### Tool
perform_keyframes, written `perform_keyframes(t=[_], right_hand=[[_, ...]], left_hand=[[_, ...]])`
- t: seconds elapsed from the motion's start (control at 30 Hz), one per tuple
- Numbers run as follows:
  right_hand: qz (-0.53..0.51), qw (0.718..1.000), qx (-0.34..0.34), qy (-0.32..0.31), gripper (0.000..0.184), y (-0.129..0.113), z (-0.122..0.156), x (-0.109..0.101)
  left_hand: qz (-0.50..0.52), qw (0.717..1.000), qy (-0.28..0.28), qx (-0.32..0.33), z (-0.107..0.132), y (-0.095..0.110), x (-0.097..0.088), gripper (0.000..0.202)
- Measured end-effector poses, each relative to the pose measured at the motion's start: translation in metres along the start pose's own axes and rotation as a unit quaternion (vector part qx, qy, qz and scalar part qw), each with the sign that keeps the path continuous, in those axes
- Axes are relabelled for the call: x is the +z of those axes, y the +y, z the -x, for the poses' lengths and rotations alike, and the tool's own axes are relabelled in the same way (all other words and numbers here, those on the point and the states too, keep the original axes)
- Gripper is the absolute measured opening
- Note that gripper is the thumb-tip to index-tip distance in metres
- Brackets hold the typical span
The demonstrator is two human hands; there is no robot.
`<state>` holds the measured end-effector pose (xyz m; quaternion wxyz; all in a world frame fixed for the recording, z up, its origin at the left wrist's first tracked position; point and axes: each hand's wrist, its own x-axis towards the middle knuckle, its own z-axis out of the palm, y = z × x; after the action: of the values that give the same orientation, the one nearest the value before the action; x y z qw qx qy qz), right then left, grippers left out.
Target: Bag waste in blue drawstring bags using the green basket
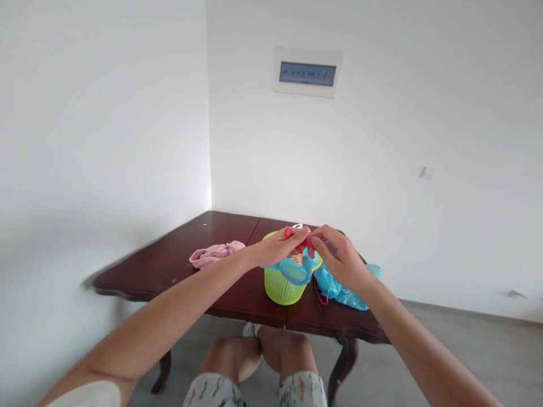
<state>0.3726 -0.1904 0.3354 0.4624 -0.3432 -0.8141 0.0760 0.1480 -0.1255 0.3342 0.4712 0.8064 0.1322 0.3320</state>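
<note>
A yellow-green mesh wastebasket [283, 287] stands upright near the table's front edge. Blue plastic bag film [296, 275] hangs over its rim, and a red drawstring [304, 247] shows at the top. My left hand [283, 246] reaches over the basket, its fingers closed on the red drawstring. Opposite it, my right hand [341, 259] pinches at the same string, fingertips close to the left ones. A small orange-and-white patch [297, 260] shows below the fingers; what it is I cannot make out. The hands hide much of the basket's opening.
Right of the basket lies a crumpled blue plastic bag [343, 293] with a red string loop [321, 295]. A pink cloth [215, 254] is heaped to the left. The dark wooden table [169, 257] stands against white walls. My knees are beneath its front edge.
</note>
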Motion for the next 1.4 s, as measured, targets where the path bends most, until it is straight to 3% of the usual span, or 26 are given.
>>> perform_keyframes(t=[0.13, 0.33, 0.5, 0.63, 0.77, 0.83, 0.93, 1.0, 1.07, 1.13, 1.23, 1.4], right_hand=[[-0.079, 0.996, 0.033, 0.002, 0.036, 0.008, 0.002, 0.014], [0.039, 0.999, 0.011, 0.021, 0.032, 0.01, 0.004, 0.027], [0.015, 0.998, 0.027, 0.046, 0.035, 0.01, 0.01, 0.025], [0.068, 0.994, -0.045, 0.077, 0.029, 0.001, 0.024, 0.028], [0.193, 0.976, -0.099, -0.004, 0.033, -0.003, 0.038, 0.048], [0.202, 0.974, -0.098, -0.018, 0.034, -0.001, 0.042, 0.055], [0.129, 0.984, -0.104, 0.067, 0.017, 0.003, 0.043, 0.052], [0.039, 0.988, -0.069, 0.131, 0.025, 0.005, 0.038, 0.044], [-0.061, 0.989, -0.006, 0.138, 0.038, 0.005, 0.028, 0.039], [-0.144, 0.982, 0.048, 0.108, 0.047, 0.006, 0.017, 0.039], [-0.219, 0.969, 0.092, 0.071, 0.059, 0.008, 0.006, 0.048], [-0.274, 0.953, 0.105, 0.079, 0.057, 0.028, 0.004, 0.063]], left_hand=[[0.051, 0.998, 0.041, -0.004, 0.0, -0.006, -0.001, 0.075], [0.069, 0.995, 0.063, 0.031, -0.002, -0.013, 0.006, 0.069], [0.085, 0.993, 0.082, -0.001, 0.0, -0.017, 0.004, 0.068], [0.128, 0.985, 0.092, -0.075, -0.001, -0.018, -0.009, 0.07], [0.178, 0.976, 0.079, -0.099, 0.0, -0.013, -0.016, 0.061], [0.12, 0.988, 0.061, -0.071, 0.005, -0.003, -0.015, 0.066], [-0.12, 0.99, 0.067, 0.013, 0.019, 0.022, -0.008, 0.054], [-0.321, 0.941, 0.069, 0.084, 0.027, 0.04, -0.001, 0.033], [-0.45, 0.879, 0.064, 0.143, 0.032, 0.056, 0.005, 0.027], [-0.479, 0.857, 0.063, 0.177, 0.033, 0.065, 0.01, 0.031], [-0.432, 0.875, 0.042, 0.213, 0.03, 0.065, 0.013, 0.038], [-0.376, 0.893, -0.025, 0.247, 0.028, 0.042, 0.006, 0.048]])
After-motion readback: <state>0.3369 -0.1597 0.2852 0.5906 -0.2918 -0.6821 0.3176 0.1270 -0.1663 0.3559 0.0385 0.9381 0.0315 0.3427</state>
